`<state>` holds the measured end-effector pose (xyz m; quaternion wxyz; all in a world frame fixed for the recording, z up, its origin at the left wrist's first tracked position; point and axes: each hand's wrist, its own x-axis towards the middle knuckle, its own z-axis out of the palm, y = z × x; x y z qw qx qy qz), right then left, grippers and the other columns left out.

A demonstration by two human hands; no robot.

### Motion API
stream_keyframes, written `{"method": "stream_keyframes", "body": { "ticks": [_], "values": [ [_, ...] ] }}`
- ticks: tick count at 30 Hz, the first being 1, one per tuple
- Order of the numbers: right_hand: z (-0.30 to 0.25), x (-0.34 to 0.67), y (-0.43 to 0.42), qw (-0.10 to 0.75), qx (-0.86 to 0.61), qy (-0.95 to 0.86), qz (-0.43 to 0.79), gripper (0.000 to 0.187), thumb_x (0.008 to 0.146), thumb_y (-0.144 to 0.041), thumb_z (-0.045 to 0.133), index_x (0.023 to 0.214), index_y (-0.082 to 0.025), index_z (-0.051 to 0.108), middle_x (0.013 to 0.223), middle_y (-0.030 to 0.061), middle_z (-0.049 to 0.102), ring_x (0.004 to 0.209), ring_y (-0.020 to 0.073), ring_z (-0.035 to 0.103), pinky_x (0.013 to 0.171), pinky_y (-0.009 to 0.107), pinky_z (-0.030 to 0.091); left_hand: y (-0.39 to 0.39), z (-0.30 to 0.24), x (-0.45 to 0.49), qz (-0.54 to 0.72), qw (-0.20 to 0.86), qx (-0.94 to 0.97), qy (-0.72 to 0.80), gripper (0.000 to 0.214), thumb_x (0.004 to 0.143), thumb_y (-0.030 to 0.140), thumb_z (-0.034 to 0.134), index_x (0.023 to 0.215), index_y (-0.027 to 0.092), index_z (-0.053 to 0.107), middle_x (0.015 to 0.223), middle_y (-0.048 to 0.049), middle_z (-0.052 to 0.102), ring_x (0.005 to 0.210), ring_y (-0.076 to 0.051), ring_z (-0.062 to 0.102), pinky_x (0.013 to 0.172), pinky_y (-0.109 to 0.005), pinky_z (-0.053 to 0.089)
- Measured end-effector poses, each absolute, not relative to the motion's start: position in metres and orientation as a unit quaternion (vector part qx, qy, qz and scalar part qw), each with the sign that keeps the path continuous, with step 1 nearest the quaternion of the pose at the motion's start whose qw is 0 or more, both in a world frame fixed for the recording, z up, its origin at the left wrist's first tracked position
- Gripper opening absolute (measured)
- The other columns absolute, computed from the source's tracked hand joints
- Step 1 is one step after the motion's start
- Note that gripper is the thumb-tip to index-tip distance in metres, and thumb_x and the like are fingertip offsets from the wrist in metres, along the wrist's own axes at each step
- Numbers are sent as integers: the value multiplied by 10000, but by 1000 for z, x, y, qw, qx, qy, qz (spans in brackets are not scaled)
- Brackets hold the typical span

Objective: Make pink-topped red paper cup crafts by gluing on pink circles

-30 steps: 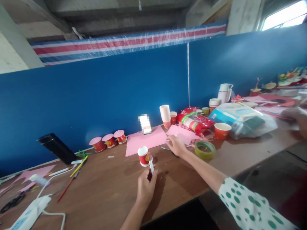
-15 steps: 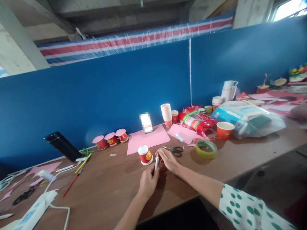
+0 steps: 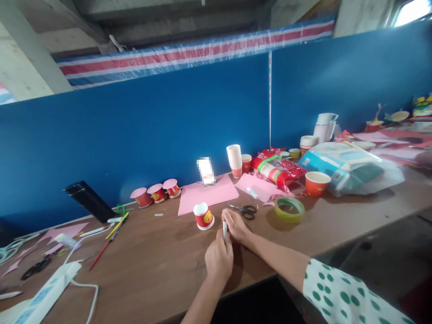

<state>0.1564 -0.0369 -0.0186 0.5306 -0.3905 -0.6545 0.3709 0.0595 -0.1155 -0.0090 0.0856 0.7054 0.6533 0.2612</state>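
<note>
1. The left hand (image 3: 219, 258) and right hand (image 3: 236, 226) meet close to the front edge of the table (image 3: 151, 274). Bare wood lies open to their left, as far as the power strip (image 3: 47, 290). A blue wall (image 3: 168, 135) closes off the back edge.
2. The left hand's fingers are curled tight around the lower part of a white stick (image 3: 224, 229), which stands roughly upright. The right hand's fingertips pinch its upper end.
3. A small red cup (image 3: 203, 216) sits upside down just beyond the stick, apart from it. Scissors (image 3: 243, 209) and a tape roll (image 3: 289, 209) lie to the right.
4. The red packet (image 3: 276, 167) carries print too small to read, and so does the yellow mark on the small red cup.
5. An orange cup (image 3: 317, 183) stands open; its inside cannot be seen. Three cups (image 3: 157, 192) by the wall are upturned, with pink tops. A clear bag (image 3: 351, 168) holds blue packaging.
</note>
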Motion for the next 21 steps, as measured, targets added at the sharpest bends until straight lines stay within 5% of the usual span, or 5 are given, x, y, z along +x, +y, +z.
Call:
{"method": "stream_keyframes", "body": {
  "ticks": [12, 21],
  "values": [
    [-12, 161, -44, 534, -392, -667, 341, 324, 886, -288, 276, 579, -210, 340, 538, -35, 358, 506, 110, 359, 499, 232, 298, -127, -5, 66, 327, 235, 661, 633, 374, 903, 387, 248, 791, 194, 549, 744, -89, 662, 707, -226, 617, 620, -293, 396],
    [-9, 155, -54, 498, -377, -709, 329, 354, 896, -354, 294, 575, -209, 340, 531, -33, 361, 500, 109, 339, 492, 244, 290, -141, -3, 57, 334, 238, 651, 639, 399, 902, 429, 233, 710, 204, 501, 680, -68, 628, 639, -203, 583, 594, -288, 389]
  ]
}}
